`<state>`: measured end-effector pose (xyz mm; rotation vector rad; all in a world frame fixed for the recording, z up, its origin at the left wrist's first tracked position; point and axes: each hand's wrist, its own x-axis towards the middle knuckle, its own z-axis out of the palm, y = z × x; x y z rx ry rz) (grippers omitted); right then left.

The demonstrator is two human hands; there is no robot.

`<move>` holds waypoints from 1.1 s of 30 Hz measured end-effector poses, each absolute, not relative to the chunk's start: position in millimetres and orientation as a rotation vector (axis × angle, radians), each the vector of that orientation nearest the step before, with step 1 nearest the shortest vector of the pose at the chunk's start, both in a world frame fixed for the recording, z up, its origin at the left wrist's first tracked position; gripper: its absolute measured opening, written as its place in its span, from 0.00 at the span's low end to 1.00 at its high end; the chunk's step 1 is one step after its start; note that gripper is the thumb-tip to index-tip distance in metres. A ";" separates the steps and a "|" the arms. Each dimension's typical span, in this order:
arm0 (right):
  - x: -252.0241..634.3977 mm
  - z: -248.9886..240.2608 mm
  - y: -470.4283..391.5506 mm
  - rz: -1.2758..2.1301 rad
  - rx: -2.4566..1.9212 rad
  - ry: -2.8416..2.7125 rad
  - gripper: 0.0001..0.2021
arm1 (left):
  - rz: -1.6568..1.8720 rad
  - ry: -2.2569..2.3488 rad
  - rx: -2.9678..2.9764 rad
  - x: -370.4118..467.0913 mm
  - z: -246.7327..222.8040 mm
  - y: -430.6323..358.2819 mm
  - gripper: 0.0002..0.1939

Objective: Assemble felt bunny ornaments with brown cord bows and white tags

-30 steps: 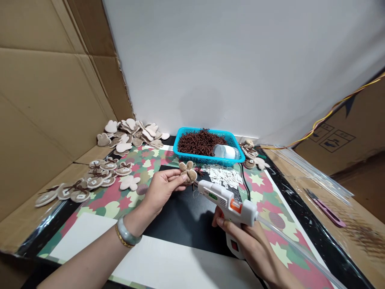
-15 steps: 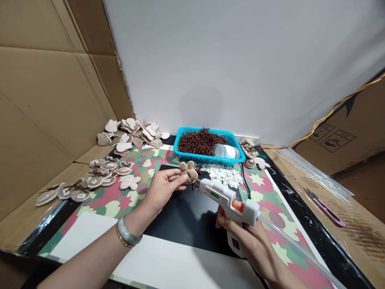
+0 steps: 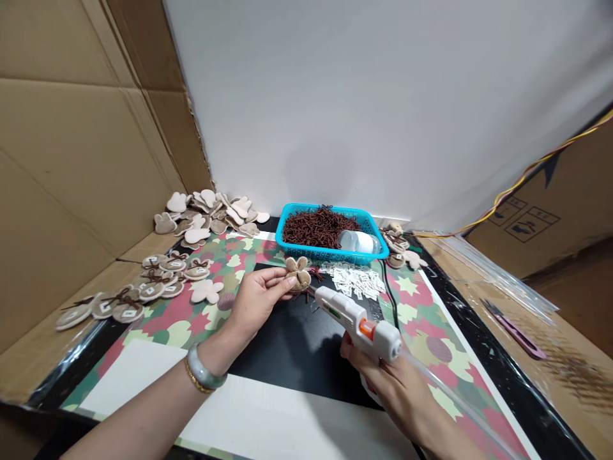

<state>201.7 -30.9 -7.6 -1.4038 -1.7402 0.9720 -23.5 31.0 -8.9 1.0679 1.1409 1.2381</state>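
Observation:
Between the thumb and fingers of my left hand (image 3: 256, 299) is a tan felt flower (image 3: 297, 275), held above the black mat (image 3: 287, 345). My right hand (image 3: 383, 377) is wrapped round the grip of a white hot glue gun (image 3: 347, 316); a clear glue stick (image 3: 450, 383) sticks out of its back. The nozzle points at the flower's lower right edge, very near it; whether they touch I cannot tell. Just behind lie small white labels (image 3: 357, 281) in a heap and a few dark brown bows (image 3: 317, 275).
A blue basket (image 3: 330, 252) at the back holds many brown bows and a clear jar (image 3: 357, 241). Felt pieces (image 3: 205, 214) are piled back left, with finished-looking bowed ones (image 3: 153, 284) nearer. A pink cutter (image 3: 514, 329) and glue sticks (image 3: 502, 275) lie right. A black cord (image 3: 391, 297) crosses the mat's right side.
The glue gun has tilted, its back end swinging slightly left and down, and its nozzle has shifted a little left. The flower has turned slightly in my left hand.

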 end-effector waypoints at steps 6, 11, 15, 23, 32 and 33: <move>202.4 11.3 -32.2 0.672 -1.302 -2.178 0.13 | 1.264 1.143 1.006 -25.6 -8.4 32.5 0.19; 215.3 -13.4 -33.9 0.616 -1.335 -2.185 0.08 | 1.278 1.121 0.949 -28.7 -9.0 34.5 0.18; 222.9 -29.6 -38.1 0.605 -1.411 -2.077 0.08 | 1.304 1.130 0.905 -29.7 -11.4 37.2 0.18; 261.0 13.0 -28.2 1.079 -1.239 -2.252 0.20 | 1.281 1.186 0.898 -29.3 -18.4 41.4 0.19; 263.7 -12.2 63.7 0.297 -1.158 -2.452 0.09 | 1.273 1.217 0.936 -24.4 -20.6 41.6 0.19; 256.8 -16.0 70.8 0.193 -1.161 -2.501 0.08 | 1.274 1.226 0.934 -24.4 -20.3 41.5 0.19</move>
